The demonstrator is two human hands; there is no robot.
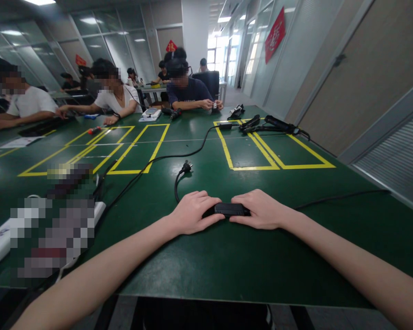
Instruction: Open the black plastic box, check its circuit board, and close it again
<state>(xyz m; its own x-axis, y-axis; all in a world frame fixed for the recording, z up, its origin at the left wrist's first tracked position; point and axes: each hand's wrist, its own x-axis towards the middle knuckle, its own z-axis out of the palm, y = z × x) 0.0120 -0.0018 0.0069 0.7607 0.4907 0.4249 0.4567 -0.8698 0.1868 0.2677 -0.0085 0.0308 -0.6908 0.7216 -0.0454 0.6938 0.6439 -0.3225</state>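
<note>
Two bare hands: the left hand [195,211] and the right hand [259,210], palms down at the clock's centre, one at each end of a black power adapter [230,210].
Left fingers: narrow, curled around the adapter's left end, thumb along the near side.
Right fingers: narrow too, gripping the right end in the same way.
Black power adapter: held crosswise just above or on the green tabletop [179,266], cannot tell which; any print on its casing is too small to read.
Plug: black mains plug [186,167] at half past ten, metal pins showing, its short cord curving back behind the left hand, where the joint is hidden.
Black cable [344,197]: three o'clock, from behind the right forearm towards the table's right edge.
Second adapter [225,125]: twelve o'clock, on the table's far part, its long cord snaking down towards nine.
Bundled black cords [251,123]: one o'clock, by yellow tape outlines [254,168].
White power strip [0,236]: nine o'clock, small dark marking, unreadable.
Red paper diamond [171,46]: between eleven and twelve, on the back wall, its character apparently 福.
Red banner [275,35]: between twelve and one, pale characters, too slanted and blurred to read.
Dark shirt [189,93]: between eleven and twelve, on a seated co-worker, chest lettering too small to read.
</note>
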